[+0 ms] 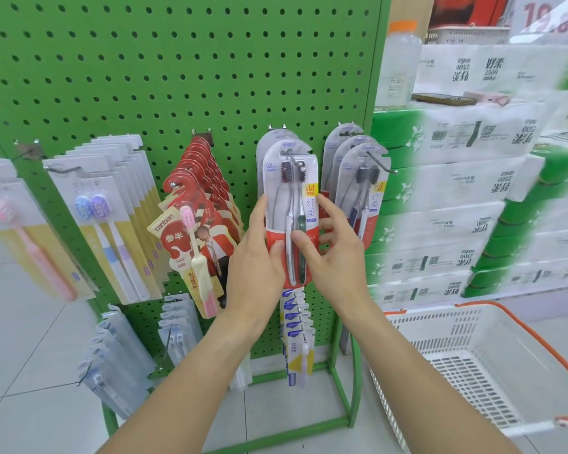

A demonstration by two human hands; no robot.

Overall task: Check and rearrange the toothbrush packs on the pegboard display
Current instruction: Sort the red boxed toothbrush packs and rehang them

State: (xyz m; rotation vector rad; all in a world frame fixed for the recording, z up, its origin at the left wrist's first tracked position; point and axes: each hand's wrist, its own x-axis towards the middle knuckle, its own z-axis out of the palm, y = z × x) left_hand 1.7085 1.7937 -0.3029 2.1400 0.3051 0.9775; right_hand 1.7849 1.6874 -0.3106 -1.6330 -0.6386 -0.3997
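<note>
Twin toothbrush pack [291,204] hanging on a hook of the green pegboard [177,77], left hand [256,257] gripping its left edge, right hand [328,247] pinching its right edge, white basket [473,355] right.

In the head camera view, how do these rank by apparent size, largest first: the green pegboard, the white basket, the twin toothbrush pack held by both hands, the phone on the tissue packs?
1. green pegboard
2. white basket, though it sits nearer the camera
3. twin toothbrush pack
4. phone, farther away, so its real size is unsure
</note>
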